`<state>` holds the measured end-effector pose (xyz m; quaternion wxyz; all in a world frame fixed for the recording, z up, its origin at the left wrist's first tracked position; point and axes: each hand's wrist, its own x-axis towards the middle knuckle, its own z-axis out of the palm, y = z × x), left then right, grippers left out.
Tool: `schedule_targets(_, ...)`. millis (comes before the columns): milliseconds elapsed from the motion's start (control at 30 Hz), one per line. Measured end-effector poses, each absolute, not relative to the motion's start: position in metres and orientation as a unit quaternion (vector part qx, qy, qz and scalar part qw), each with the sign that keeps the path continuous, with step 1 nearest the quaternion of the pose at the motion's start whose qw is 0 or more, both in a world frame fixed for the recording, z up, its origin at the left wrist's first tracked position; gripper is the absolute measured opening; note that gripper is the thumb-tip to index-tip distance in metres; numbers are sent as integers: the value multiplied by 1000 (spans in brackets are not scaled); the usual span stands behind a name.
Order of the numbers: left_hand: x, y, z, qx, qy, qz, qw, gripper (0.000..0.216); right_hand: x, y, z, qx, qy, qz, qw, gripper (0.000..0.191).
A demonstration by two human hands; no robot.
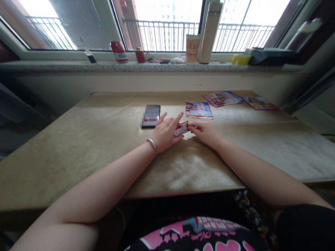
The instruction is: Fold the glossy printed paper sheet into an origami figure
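Observation:
A small folded piece of red and white paper (181, 129) lies between my two hands on the brown table (78, 146). My left hand (165, 134), with a silver bracelet at the wrist, holds it from the left, index finger stretched over its top. My right hand (202, 131) pinches its right end with curled fingers. A dark phone (151, 116) lies just left of and behind my left hand.
Three printed colourful sheets lie farther back: one (199, 109) near my hands, two (223, 98) (259, 103) to the right. On the windowsill stand a red can (119, 51), a small red jar (140, 55), a patterned cup (193, 48) and a tall cylinder (209, 33).

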<state>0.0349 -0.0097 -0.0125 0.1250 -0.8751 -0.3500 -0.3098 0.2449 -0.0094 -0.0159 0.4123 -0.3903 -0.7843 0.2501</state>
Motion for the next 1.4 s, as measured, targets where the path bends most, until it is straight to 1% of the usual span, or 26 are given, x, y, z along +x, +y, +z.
schedule_targets(200, 34, -11, -10, -858, -384, -322, 116, 77, 243, -8, -21, -375, -758, 295, 444, 24)
schedule_targets(333, 35, -12, -8, -852, -391, -329, 116, 73, 241, -7, -21, -378, -767, 289, 430, 23)
schedule_targets(533, 36, -11, -8, -854, -387, -328, 116, 72, 240, -5, -21, -391, -795, 206, 415, 15)
schedule_targets(667, 36, -12, -8, -858, -383, -331, 90, 67, 240, -6, -20, -374, -796, 206, 429, 16)
schedule_targets(833, 36, -14, -6, -857, -376, -349, 56, 53, 239, -9, -18, -380, -798, 172, 436, 16)
schedule_targets(967, 36, -14, -4, -863, -379, -327, 61, 30, 239, -12, -15, -376, -805, 118, 443, 14)
schedule_targets(1067, 36, -13, -4, -866, -379, -322, 60, 21, 240, -13, -14, -378, -812, 74, 439, 15)
schedule_targets(1233, 35, -9, -7, -863, -378, -335, 35, 16, 241, -14, -14, -383, -820, 19, 425, 17)
schedule_targets(1400, 35, -10, -8, -862, -360, -357, 18, 18, 240, -18, -11, -388, -826, -42, 406, 20)
